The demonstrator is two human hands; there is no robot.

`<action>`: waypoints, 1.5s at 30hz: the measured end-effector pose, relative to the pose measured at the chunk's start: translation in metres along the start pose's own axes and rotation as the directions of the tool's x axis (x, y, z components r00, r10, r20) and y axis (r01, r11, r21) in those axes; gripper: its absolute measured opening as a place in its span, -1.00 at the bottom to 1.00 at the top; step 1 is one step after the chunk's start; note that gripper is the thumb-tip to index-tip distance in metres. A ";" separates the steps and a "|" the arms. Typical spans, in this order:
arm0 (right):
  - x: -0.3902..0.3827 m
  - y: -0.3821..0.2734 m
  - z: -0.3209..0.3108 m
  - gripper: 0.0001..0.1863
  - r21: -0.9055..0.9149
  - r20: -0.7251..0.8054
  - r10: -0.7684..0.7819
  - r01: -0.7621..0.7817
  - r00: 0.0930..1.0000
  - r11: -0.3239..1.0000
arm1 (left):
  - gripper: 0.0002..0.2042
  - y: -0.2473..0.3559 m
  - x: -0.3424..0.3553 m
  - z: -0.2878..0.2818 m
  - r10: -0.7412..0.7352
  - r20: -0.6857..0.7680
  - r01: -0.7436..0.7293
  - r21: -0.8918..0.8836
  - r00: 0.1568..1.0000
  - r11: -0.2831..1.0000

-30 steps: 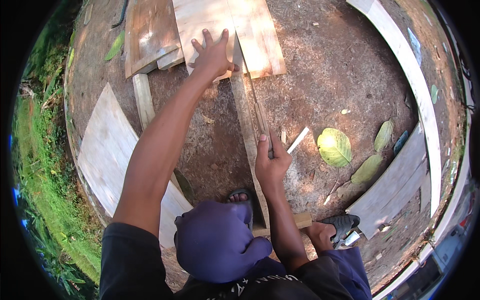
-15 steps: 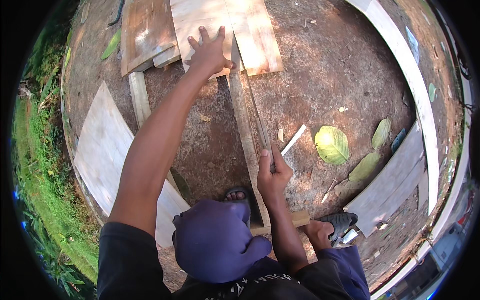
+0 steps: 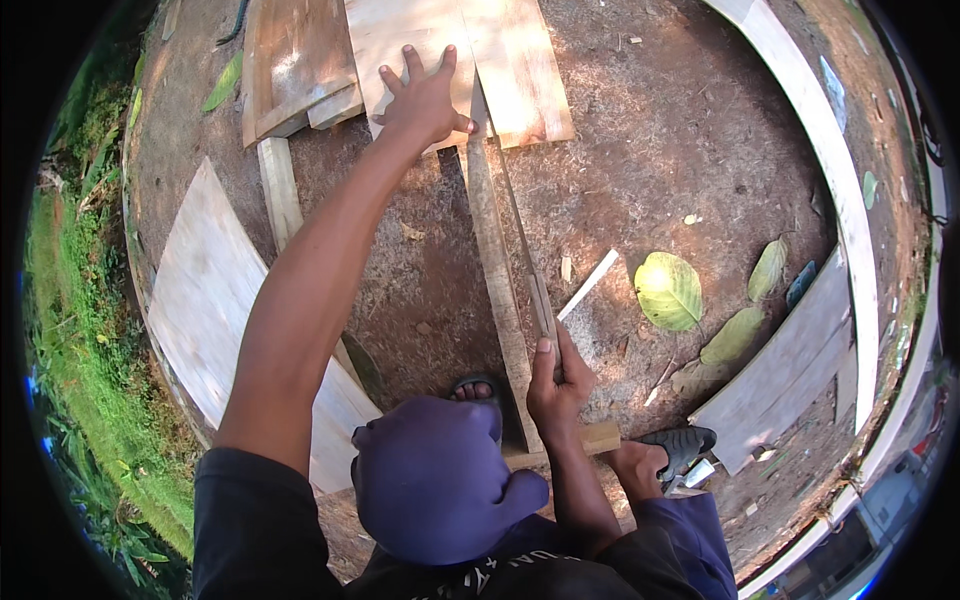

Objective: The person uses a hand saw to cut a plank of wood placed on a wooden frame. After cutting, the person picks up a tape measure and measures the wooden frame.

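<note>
Left hand (image 3: 425, 98) lies flat with fingers spread on a pale board (image 3: 420, 40) on the dirt. Right hand (image 3: 557, 382) is closed around the handle of a long saw (image 3: 525, 255), whose blade runs up along a narrow plank (image 3: 490, 250) toward the board. Yellow-green leaves (image 3: 668, 290) lie nearby to the right.

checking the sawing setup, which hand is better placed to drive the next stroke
Probably the right hand: it grips the saw at its handle end. The left hand lies flat on the pale board.
</note>
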State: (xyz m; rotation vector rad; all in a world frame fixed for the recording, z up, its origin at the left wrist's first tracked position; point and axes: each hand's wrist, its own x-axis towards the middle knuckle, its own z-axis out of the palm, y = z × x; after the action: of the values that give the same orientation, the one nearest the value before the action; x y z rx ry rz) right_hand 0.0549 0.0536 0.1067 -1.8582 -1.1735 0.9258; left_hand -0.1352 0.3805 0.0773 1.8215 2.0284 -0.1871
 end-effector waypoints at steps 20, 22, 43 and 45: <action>0.062 -0.017 0.038 -0.63 0.059 -0.024 0.073 -0.072 0.997 0.996 | 0.15 0.009 0.004 0.004 -0.033 0.011 0.033 -0.007 0.999 0.999; 0.089 -0.019 0.057 -0.63 0.021 -0.082 -0.010 0.012 0.997 1.000 | 0.16 0.010 0.005 0.003 -0.049 0.021 0.049 0.005 0.999 0.999; 0.014 0.001 0.008 -0.63 0.064 -0.011 0.017 -0.016 1.000 0.998 | 0.19 -0.007 0.007 0.010 0.021 -0.030 -0.021 0.022 0.999 1.000; 0.016 0.001 0.011 -0.64 0.087 -0.020 0.026 -0.024 0.999 0.996 | 0.20 0.004 0.004 0.008 0.002 -0.023 0.000 0.065 1.000 0.998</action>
State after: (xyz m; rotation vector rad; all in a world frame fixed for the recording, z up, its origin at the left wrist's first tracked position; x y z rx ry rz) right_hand 0.0506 0.0702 0.0973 -1.8124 -1.0833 0.9539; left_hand -0.1302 0.3822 0.0694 1.8725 2.0597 -0.2354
